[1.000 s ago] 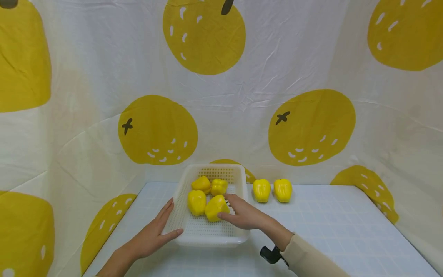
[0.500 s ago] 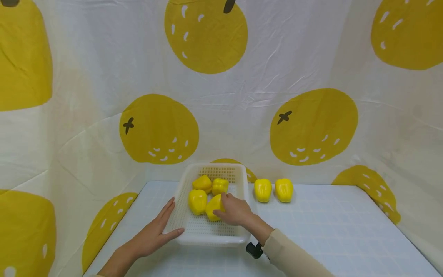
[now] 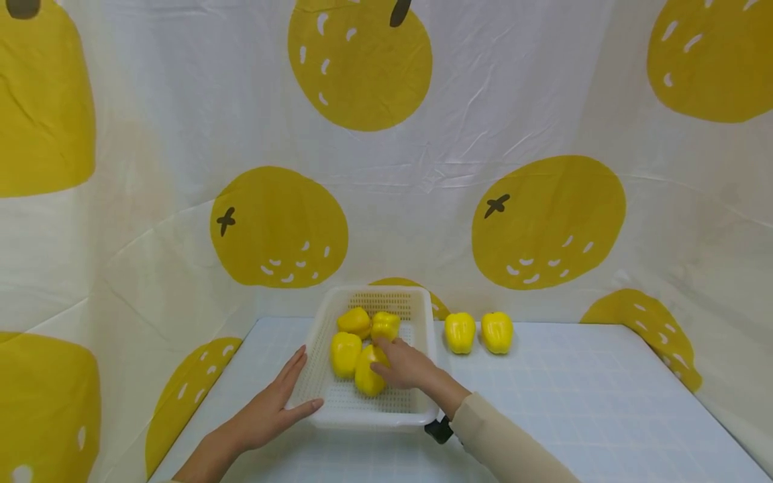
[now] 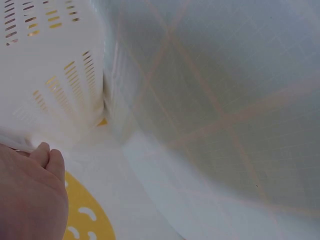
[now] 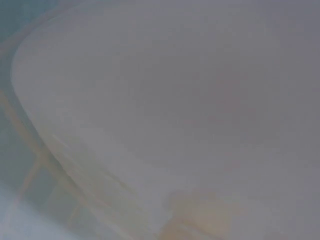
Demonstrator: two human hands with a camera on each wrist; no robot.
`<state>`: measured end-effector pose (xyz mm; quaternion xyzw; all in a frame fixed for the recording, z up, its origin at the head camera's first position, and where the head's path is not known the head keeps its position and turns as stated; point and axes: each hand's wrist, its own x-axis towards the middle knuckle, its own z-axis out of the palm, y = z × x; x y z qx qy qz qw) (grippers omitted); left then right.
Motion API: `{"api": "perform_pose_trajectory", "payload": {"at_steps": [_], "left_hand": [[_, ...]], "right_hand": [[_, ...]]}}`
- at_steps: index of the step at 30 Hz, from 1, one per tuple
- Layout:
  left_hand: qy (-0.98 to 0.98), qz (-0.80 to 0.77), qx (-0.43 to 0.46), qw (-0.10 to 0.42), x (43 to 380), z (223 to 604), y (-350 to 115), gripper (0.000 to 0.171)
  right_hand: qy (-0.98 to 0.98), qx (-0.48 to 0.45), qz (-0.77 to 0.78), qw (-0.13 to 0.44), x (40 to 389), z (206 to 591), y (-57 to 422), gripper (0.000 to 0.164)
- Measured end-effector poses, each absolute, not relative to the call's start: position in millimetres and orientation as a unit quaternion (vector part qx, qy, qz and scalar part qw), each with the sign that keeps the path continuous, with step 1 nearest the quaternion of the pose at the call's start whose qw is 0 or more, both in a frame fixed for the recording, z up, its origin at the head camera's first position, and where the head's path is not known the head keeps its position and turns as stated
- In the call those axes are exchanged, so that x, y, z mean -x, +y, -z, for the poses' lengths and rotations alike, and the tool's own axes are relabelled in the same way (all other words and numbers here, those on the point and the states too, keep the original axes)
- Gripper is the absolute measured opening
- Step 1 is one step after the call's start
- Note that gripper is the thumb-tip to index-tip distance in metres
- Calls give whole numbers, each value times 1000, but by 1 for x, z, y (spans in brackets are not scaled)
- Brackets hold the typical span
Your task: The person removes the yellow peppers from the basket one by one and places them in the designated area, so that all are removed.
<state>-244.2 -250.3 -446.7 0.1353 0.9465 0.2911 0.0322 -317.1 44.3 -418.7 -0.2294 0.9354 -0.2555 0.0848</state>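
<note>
A white perforated basket (image 3: 386, 420) holds several yellow bell peppers. Inside it, my right hand (image 3: 406, 364) grips the nearest bell pepper (image 3: 367, 377), thumb over its side and fingers at its far end. Left of that one lies another bell pepper (image 3: 345, 354), with two more behind them. My left hand (image 3: 270, 410) rests against the basket's left side, its fingers straight and the thumb at the near left rim. In the left wrist view, the fingers (image 4: 50, 159) touch the basket's edge. The right wrist view is blurred, filled mostly by the basket's pale wall.
To the right of the basket, two yellow bell peppers (image 3: 479, 333) stand side by side on the pale blue checked tablecloth (image 3: 580, 396). A white curtain (image 3: 417, 221) with big yellow fruit prints hangs behind the table and at its sides.
The right hand has closed further over the nearest bell pepper and turned it more upright, moving it slightly nearer the front. The left hand has stayed on the basket.
</note>
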Motion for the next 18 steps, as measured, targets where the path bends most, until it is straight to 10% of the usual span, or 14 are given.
{"api": "perform_pose_trajectory", "payload": {"at_steps": [18], "left_hand": [[944,-301,-127,41,244,447,-249,104]], "right_hand": [[890,207,363,181,324,425,44,56]]}}
